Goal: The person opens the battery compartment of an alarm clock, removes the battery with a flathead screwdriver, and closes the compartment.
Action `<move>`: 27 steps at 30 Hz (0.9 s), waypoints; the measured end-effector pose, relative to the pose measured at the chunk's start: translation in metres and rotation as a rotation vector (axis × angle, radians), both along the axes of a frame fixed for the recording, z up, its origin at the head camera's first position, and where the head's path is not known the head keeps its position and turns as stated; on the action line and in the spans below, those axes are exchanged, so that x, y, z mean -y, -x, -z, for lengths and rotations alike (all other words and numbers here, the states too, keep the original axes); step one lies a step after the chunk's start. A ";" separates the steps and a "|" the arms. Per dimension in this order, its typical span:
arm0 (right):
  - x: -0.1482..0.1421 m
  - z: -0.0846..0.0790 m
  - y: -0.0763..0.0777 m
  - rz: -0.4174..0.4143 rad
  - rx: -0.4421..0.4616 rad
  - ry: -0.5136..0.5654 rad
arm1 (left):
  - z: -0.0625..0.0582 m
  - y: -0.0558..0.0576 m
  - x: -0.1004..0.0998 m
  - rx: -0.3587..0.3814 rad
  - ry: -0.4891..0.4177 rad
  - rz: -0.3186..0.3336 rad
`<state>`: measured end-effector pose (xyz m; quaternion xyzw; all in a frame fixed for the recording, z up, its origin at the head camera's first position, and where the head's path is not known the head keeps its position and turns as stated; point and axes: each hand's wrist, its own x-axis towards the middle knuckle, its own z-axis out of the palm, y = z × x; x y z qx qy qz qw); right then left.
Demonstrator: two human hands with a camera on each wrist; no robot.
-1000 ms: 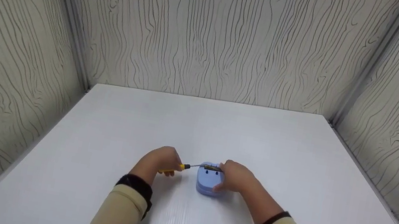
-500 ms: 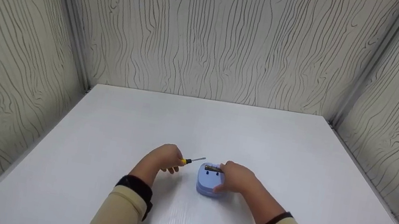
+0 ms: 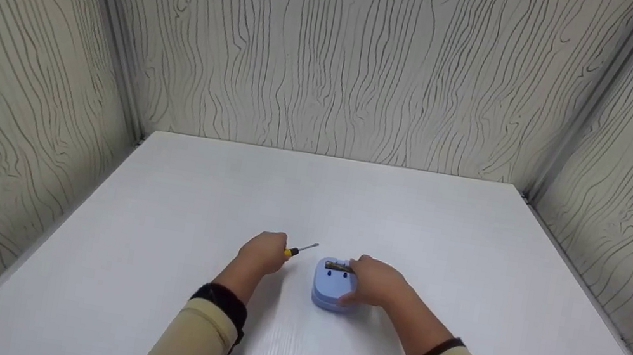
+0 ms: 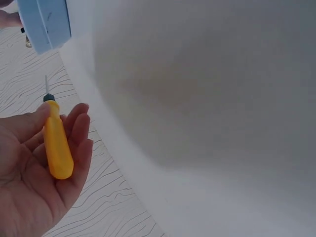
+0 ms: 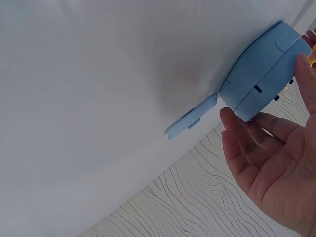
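My left hand point(image 3: 264, 252) holds a small screwdriver with a yellow handle point(image 4: 58, 148). Thumb and fingers pinch it near the black collar, and its thin metal shaft point(image 3: 308, 246) points away to the upper right, apart from the case. On the table to its right sits a rounded light-blue plastic case point(image 3: 330, 289). Two dark pegs and a dark brass-toned strip point(image 3: 335, 265) show on its top. My right hand point(image 3: 379, 284) grips the case from the right, thumb on the near side and fingers at the far side.
A flat light-blue plastic piece point(image 5: 191, 117) with a tab lies on the white table beside the case, hidden from the head view by the right hand. Wood-grain patterned panels point(image 3: 336, 59) stand at the back and both sides of the table point(image 3: 193, 182).
The screwdriver's tip, earlier over the case's top, has lifted off and drawn back left. My left hand has turned over with it. The right hand and case stay nearly still.
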<state>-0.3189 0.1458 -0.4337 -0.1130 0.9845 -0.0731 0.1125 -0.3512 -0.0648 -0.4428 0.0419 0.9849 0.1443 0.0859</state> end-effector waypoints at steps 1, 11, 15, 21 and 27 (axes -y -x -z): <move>0.000 0.000 0.000 0.006 0.002 0.001 | 0.002 0.000 -0.001 -0.009 0.024 -0.009; 0.001 0.001 0.000 0.031 0.019 0.022 | 0.015 -0.001 -0.003 -0.012 0.086 0.012; 0.002 0.001 0.000 0.038 0.021 0.028 | 0.017 -0.001 -0.003 -0.039 0.089 0.024; 0.001 0.002 0.000 0.046 0.022 0.037 | 0.018 -0.002 -0.002 -0.022 0.092 0.008; 0.001 0.003 0.001 0.015 -0.002 0.007 | 0.017 -0.003 -0.002 0.049 0.088 -0.035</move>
